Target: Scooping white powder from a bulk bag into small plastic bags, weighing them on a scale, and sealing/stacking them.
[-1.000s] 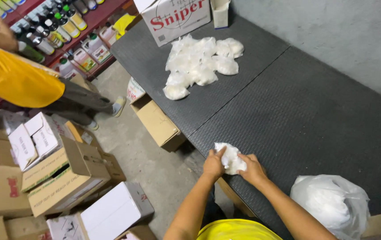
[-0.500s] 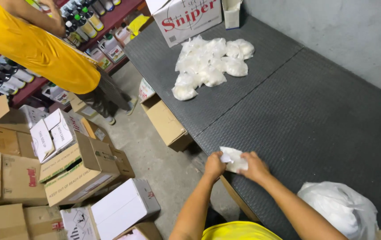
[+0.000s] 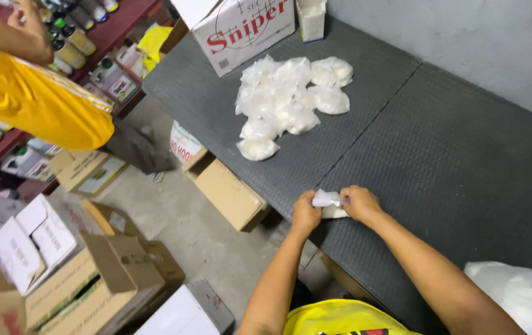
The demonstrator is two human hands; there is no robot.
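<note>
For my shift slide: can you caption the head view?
Both hands, left hand and right hand, pinch a small white bag at the edge of a dark table, beyond a pile of filled bags.

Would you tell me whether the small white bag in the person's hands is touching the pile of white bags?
Apart. The head view shows bare dark table between the small white bag and the pile.

Soft, even light falls over my dark surface (image 3: 440,155), no hard glare anywhere. My hands (image 3: 334,208) cast only a faint shadow at the near edge. The white bags (image 3: 291,99) shine bright, nearly washed out. The left side smears with motion blur; straight lines bow toward the corners.
</note>
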